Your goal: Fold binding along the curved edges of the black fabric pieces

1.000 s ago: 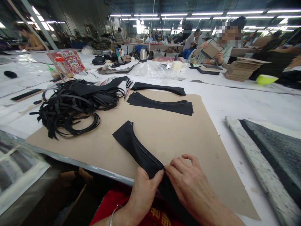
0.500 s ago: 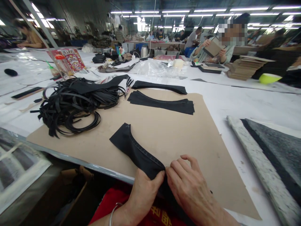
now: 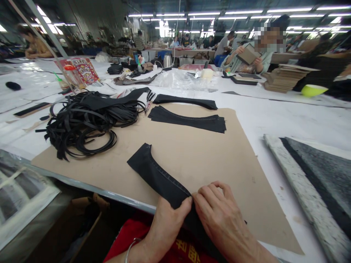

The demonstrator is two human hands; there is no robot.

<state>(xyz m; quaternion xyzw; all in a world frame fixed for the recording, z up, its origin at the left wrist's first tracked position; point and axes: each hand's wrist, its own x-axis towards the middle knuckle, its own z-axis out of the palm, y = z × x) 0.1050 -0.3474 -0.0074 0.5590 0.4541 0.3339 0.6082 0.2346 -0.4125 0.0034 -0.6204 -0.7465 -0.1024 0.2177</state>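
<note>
A curved black fabric piece [image 3: 156,173] runs from the brown sheet down over the table's front edge, with a folded, notched edge along its inner curve. My left hand [image 3: 171,219] grips it with the thumb on top, close to that fold. Pinched fingers of my right hand [image 3: 216,212] press on the same edge just beside the left thumb; their tips are partly hidden. Farther back lies a stack of similar black pieces [image 3: 189,119], and behind it another black stack [image 3: 185,101].
A tangled heap of black strips [image 3: 93,120] lies at the left on the brown sheet [image 3: 246,175]. Grey and speckled padding slabs [image 3: 307,182] are at the right. Across the table a person [image 3: 246,60] holds a brown board near a cardboard stack [image 3: 287,77].
Both hands stay at nearly the same spot on the black fabric piece. The right fingers have shifted very slightly; the whole view has moved a little.
</note>
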